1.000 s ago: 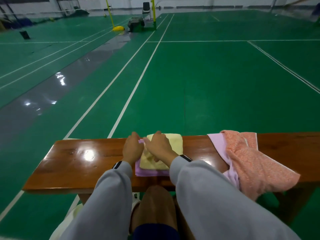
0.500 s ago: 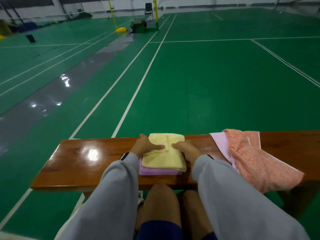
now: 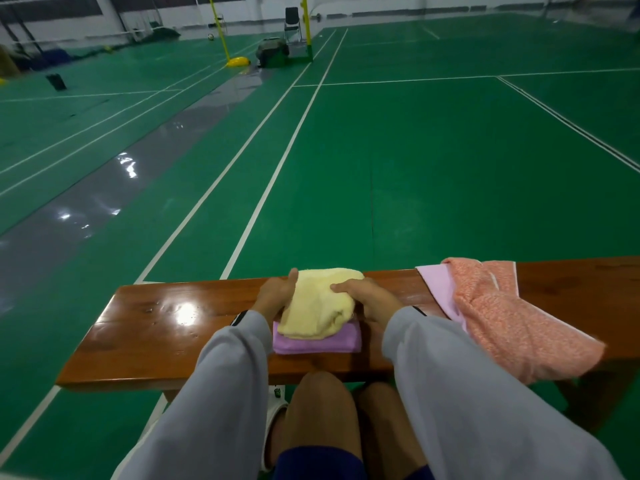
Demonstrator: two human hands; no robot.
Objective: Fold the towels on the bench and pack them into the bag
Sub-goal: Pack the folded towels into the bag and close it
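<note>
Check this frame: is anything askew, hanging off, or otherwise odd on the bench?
Yes. The orange towel lies unfolded at the right, its near end drooping over the bench edge, over a pink towel. The yellow towel sits lumpy and skewed on the folded purple towel.

floor: green court, white lines | chair: far end | glossy glare

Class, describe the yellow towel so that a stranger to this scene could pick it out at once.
Find the wooden bench on the green court. At its middle, between both hands, the yellow towel sits folded on a purple towel. The only other cloths, pink and orange, hang unfolded further right.
</note>
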